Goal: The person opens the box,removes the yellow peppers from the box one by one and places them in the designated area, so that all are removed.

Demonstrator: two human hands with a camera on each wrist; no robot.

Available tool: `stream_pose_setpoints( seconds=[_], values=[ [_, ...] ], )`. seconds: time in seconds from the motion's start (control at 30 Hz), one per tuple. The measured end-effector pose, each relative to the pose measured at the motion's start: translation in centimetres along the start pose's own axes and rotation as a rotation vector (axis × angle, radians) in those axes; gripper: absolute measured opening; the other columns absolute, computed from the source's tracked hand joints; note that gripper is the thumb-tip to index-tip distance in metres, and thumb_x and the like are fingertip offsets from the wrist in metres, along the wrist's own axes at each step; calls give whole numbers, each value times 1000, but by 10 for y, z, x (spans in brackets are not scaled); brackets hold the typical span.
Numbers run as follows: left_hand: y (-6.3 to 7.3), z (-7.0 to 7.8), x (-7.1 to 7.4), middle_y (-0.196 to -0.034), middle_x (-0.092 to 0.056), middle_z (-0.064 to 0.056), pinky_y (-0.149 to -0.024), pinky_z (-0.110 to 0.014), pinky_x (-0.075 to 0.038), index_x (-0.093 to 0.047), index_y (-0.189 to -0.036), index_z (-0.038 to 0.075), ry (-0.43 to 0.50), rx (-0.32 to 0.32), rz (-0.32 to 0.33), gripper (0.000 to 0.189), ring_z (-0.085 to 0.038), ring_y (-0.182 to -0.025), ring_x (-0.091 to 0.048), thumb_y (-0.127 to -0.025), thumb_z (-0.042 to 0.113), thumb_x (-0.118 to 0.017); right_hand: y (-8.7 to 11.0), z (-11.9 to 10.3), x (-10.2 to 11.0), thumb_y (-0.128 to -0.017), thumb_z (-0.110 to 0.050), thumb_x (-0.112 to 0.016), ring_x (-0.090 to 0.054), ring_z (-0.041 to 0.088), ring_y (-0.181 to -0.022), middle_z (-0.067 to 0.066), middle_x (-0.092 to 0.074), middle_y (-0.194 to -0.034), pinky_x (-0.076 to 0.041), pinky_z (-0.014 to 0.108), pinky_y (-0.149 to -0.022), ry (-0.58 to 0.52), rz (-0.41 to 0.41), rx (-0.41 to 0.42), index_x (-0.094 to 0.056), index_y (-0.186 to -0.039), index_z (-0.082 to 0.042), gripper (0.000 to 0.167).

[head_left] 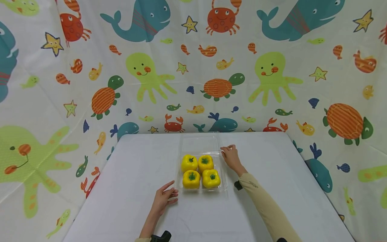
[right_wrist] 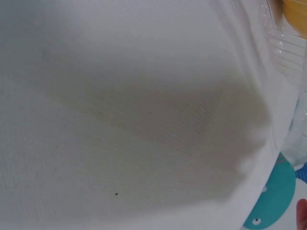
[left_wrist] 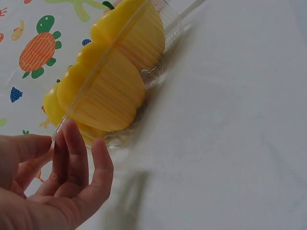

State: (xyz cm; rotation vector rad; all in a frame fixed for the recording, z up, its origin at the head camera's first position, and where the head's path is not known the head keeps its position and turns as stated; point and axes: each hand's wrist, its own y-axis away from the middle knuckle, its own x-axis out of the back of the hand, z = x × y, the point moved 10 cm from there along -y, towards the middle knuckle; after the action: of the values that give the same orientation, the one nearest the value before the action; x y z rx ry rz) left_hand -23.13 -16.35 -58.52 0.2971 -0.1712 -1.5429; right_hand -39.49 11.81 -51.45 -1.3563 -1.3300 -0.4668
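A clear plastic box (head_left: 223, 178) lies on the table with its lid (head_left: 199, 143) folded open at the far side. Several yellow bell peppers (head_left: 191, 179) with green stems sit in its base. My left hand (head_left: 162, 200) is beside the near left corner, fingers apart and loosely bent. In the left wrist view, one fingertip (left_wrist: 47, 140) meets the box's rim; whether it touches is unclear. At the lid's right edge, my right hand (head_left: 232, 159) reaches in with loosely bent fingers. Only a fingertip (right_wrist: 301, 213) of it shows in the right wrist view.
A white cloth covers the table (head_left: 127, 174). Behind and beside it hangs a curtain (head_left: 193, 77) printed with sea animals. Dark wrist devices (head_left: 161, 236) show near both forearms. A beige sleeve (head_left: 266, 205) covers my right arm.
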Motion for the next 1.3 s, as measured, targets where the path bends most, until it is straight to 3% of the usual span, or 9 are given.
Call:
stream_pose_setpoints(
  seconds=[0.47,0.63,0.9,1.3],
  values=[
    [0,-1,0,-87,-68,-7,-73,-37,-54,-38,-133,1,-7,-3,3,48,-12,-75,-63,-90,14,-52,8,-1,10,-81,-5,-62,-49,26,-80,10,-69,-80,-45,35,-68,17,82,49,-65,-97,-6,16],
    [0,-1,0,-87,-68,-7,-72,-36,-55,-36,-134,1,-9,-1,0,48,-11,-74,-63,-90,15,-51,11,-4,14,-80,-5,-64,-47,23,-77,8,-70,-80,-43,32,-65,8,115,57,-66,-95,-6,16],
    [3,4,-3,-88,-67,-6,-74,-38,-54,-34,-135,0,10,15,-11,47,-10,-74,-63,-92,12,-47,16,-16,21,-81,-5,-61,-41,20,-78,6,-69,-79,-39,27,-63,-53,98,59,-66,-94,-8,14],
    [-1,-3,-1,-88,-66,-6,-71,-36,-55,-41,-128,-3,-23,15,14,45,-12,-73,-63,-91,21,-50,28,-51,33,-77,0,-63,-43,17,-79,3,-68,-84,-43,26,-65,-103,102,222,-66,-93,-11,20]
  ],
)
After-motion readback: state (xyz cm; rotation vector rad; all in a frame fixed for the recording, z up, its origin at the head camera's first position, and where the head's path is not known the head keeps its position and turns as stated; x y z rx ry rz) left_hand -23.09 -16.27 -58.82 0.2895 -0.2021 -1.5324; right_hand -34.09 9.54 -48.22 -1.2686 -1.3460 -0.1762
